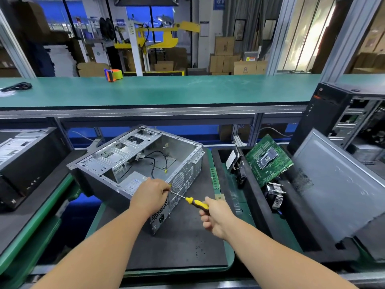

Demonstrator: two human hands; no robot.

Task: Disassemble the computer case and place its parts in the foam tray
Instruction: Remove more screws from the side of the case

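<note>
The case (141,163) lies open just ahead of me. My right hand (216,215) grips the screwdriver (193,202), its shaft running up-left to the rear panel, where my left hand (151,193) pinches the tip. The tray (256,205) is to my right.

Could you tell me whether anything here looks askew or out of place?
Mainly the green motherboard: it leans tilted on edge in the foam tray rather than lying flat. The grey side panel beside it is also propped at a slant.
</note>
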